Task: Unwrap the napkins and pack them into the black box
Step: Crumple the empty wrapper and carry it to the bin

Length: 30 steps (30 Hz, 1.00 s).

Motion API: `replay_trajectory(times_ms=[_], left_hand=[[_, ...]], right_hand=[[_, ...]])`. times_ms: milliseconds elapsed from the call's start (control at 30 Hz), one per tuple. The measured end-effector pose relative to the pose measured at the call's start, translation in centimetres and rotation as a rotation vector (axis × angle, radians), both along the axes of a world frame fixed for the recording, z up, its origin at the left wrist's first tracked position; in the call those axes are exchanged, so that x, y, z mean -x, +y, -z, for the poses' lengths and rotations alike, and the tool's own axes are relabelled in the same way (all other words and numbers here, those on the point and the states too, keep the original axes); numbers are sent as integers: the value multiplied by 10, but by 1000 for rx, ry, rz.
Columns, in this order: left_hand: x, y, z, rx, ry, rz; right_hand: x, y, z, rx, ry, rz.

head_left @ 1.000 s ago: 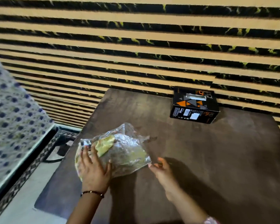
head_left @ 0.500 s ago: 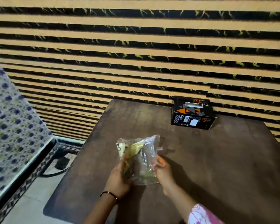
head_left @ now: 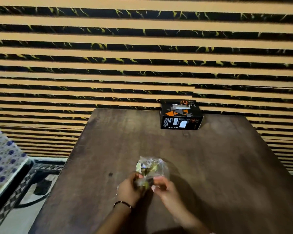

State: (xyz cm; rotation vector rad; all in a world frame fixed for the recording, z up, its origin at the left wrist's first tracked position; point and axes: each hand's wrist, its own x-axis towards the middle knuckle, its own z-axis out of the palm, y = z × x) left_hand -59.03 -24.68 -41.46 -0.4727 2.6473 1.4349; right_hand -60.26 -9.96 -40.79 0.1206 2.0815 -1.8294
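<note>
A clear plastic napkin packet (head_left: pixel 152 168) with yellow-green print stands upright above the middle of the dark wooden table (head_left: pixel 218 166). My left hand (head_left: pixel 129 189) grips its lower left side and my right hand (head_left: pixel 164 188) pinches its lower right side. The napkins inside are blurred and mostly hidden by the wrap. The black box (head_left: pixel 180 114), with orange and grey triangles and a slot on top, sits at the table's far edge against the wall, well beyond both hands.
A wall of tan and black horizontal stripes (head_left: pixel 142 56) rises right behind the table. A bed with a blue-flowered sheet (head_left: pixel 2 157) stands at the left, with patterned floor (head_left: pixel 32 183) between it and the table's left edge.
The packet was lying flat at the table's left under my left hand. Both hands have taken hold of it, lifted it upright and brought it toward the table's middle.
</note>
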Motion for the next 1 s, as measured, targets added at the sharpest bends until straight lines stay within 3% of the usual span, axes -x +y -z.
replay_trajectory(times_ms=[33, 133, 233, 333, 467, 600, 700, 867, 1000], left_hand=[[3, 2, -5, -8, -23, -1], [10, 11, -19, -118, 1, -15], [11, 22, -32, -340, 14, 67], [8, 30, -41, -463, 27, 101], [7, 30, -38, -586, 37, 66], [2, 30, -41, -146, 196, 78], [5, 21, -39, -74, 245, 151], [7, 14, -42, -674, 13, 330], [10, 16, -45, -741, -7, 344]], right_hand=[[0, 4, 1, -145, 124, -3], [1, 18, -8, -583, 385, -330], [-1, 17, -24, -759, 466, -518], [6, 13, -14, -645, 632, -323], [7, 10, -14, -564, 419, -185], [8, 20, -11, -606, 451, -93], [7, 22, -20, -528, 523, -110], [3, 17, -37, -260, 568, -158], [-3, 16, -50, -181, 600, -144]])
